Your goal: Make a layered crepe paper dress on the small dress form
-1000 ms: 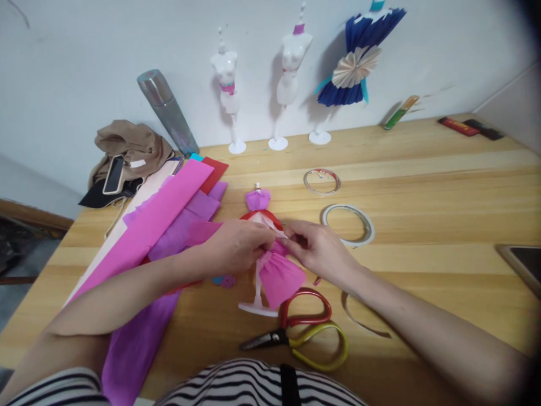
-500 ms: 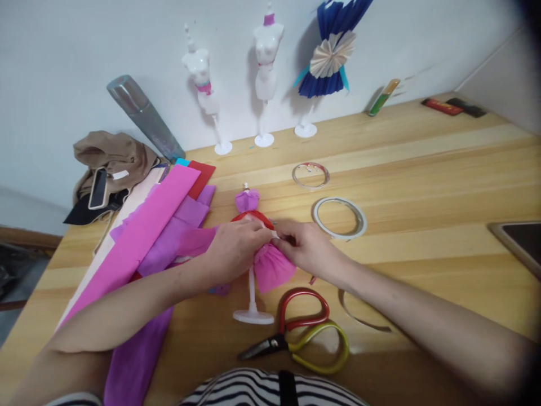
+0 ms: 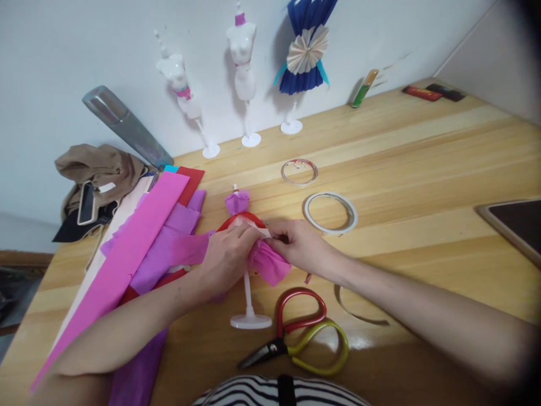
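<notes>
Your miniature mannequin (image 3: 248,293) stands upright on its round base toward the front edge of the desk (image 3: 422,169), left of the middle. Your left hand (image 3: 228,254) is closed over the top of the pink crepe-paper skirt (image 3: 273,268), some fingertips hidden; your right hand (image 3: 296,243) pinches that edge between thumb and forefinger, just beside it. A pale strip (image 3: 264,232) shows between them, below the red band (image 3: 240,217); whether the right pinch takes it in too, I cannot tell.

You seem to be gathering and fitting the skirt at the waist. The next move calls for a steady left hold while your right fingers press the gathers flat, without tipping the stand. Your scissors (image 3: 276,348) lie nearer the front edge, out of both hands.
</notes>
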`<state>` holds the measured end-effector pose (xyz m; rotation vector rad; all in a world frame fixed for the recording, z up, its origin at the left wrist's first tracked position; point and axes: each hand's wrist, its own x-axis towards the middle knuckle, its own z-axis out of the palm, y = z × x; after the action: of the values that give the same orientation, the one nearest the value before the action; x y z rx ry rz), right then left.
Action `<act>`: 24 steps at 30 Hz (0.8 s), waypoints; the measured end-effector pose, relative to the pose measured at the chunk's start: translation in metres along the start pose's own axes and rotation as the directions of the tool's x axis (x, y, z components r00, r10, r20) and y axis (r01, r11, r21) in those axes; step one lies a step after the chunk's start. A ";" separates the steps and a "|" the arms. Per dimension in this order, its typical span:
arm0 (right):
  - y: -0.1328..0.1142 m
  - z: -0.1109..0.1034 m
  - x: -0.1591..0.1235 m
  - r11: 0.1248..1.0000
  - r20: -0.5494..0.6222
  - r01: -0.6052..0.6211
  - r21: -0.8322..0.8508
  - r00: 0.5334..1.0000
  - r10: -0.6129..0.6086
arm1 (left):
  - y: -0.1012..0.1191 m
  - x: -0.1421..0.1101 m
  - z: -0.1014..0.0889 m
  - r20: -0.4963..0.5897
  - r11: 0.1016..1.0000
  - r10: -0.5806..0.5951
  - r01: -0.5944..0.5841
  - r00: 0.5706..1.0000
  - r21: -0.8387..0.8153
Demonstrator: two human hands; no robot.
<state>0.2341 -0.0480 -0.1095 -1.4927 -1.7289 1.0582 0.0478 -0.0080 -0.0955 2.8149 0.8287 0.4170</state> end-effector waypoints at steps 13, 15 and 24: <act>0.008 0.003 0.000 0.998 0.017 -0.055 -0.032 0.998 0.056 | 0.003 0.003 0.001 0.072 0.994 -0.095 0.091 0.993 0.053; 0.010 0.005 0.000 0.999 0.038 -0.040 -0.015 0.998 0.040 | 0.003 0.003 0.000 0.054 0.993 -0.115 0.114 0.992 0.024; 0.006 0.006 0.000 0.999 0.014 -0.039 -0.006 0.999 0.039 | 0.006 0.008 -0.003 0.034 0.966 -0.240 0.242 0.970 -0.087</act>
<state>0.2323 -0.0486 -0.1176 -1.5317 -1.7203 1.0867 0.0561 -0.0081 -0.0899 2.5887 1.1019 0.3728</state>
